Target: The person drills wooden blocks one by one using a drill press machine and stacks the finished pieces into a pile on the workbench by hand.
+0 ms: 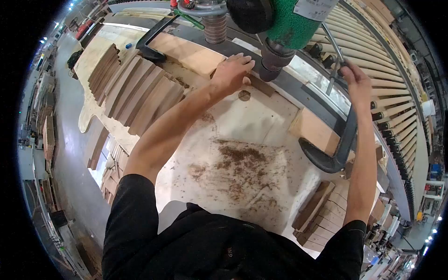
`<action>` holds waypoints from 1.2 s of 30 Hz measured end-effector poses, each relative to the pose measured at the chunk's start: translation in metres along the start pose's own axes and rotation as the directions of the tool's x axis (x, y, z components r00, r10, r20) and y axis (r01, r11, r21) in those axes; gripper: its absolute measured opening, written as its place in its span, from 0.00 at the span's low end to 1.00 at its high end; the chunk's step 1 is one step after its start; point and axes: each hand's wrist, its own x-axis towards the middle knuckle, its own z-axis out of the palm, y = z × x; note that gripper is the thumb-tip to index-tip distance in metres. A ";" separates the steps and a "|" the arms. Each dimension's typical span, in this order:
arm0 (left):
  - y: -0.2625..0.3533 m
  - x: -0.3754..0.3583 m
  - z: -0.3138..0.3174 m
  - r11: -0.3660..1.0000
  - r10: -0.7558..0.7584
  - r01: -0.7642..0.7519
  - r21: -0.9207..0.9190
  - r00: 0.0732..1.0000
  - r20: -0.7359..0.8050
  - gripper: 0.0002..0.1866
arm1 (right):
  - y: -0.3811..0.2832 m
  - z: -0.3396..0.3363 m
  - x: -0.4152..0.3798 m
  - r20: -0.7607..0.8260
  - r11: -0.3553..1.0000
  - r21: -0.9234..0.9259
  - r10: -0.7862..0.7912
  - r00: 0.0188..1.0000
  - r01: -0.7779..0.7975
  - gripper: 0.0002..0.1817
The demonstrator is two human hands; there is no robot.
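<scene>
Below the green drill press head (294, 25), a brown wood piece (262, 86) lies along the fence on the pale worktable. My left hand (231, 72) is wrapped over its left end, fingers towards the drill chuck (275, 56). My right hand (357, 81) is closed around a metal feed lever (335, 49) at the right of the machine. A light wood block (186, 51) rests by the fence near my left hand, and another wood block (315, 130) sits under a black clamp (326, 161) on the right. The drill tip is hidden.
Several curved wood pieces (135, 91) stand stacked at the left of the table. Another wood stack (324, 217) is at the lower right. Sawdust (242, 161) covers the table's middle. A second clamp (151, 42) stands at upper left; a roller conveyor (387, 79) runs behind.
</scene>
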 end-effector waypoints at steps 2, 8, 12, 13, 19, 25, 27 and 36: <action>0.000 -0.001 0.000 1.000 -0.008 0.008 -0.002 1.000 0.008 0.31 | 0.007 0.024 0.009 0.065 0.984 -0.159 -0.077 0.995 0.086 0.19; -0.001 -0.001 -0.002 0.998 0.015 -0.016 -0.059 1.000 -0.024 0.31 | 0.001 0.083 0.043 0.242 0.928 -0.325 -0.102 0.965 0.179 0.18; -0.004 0.000 0.005 0.998 0.019 -0.023 -0.063 0.998 -0.061 0.25 | 0.026 0.114 0.060 0.176 0.906 -0.345 -0.195 0.965 0.246 0.17; -0.004 0.003 0.000 0.997 0.047 -0.041 -0.060 0.994 0.098 0.21 | 0.015 0.125 0.059 0.144 0.891 -0.370 -0.226 0.963 0.264 0.17; 0.001 0.004 -0.001 0.999 -0.016 0.012 0.050 0.997 0.077 0.18 | 0.160 0.142 0.109 0.155 0.785 -0.472 -0.373 0.915 0.400 0.18; -0.005 0.001 0.005 1.000 0.010 -0.010 -0.004 0.999 0.048 0.29 | 0.136 0.026 0.065 0.310 0.998 -0.057 -0.007 0.951 0.026 0.24; -0.021 -0.002 0.013 0.990 0.137 -0.137 -0.022 0.990 -0.026 0.29 | 0.061 -0.031 0.027 0.150 0.993 -0.114 0.010 0.989 0.007 0.28; -0.055 -0.007 -0.040 0.988 0.040 -0.048 0.147 0.997 0.059 0.31 | -0.102 -0.091 0.023 -0.045 0.999 -0.039 0.006 0.999 -0.008 0.20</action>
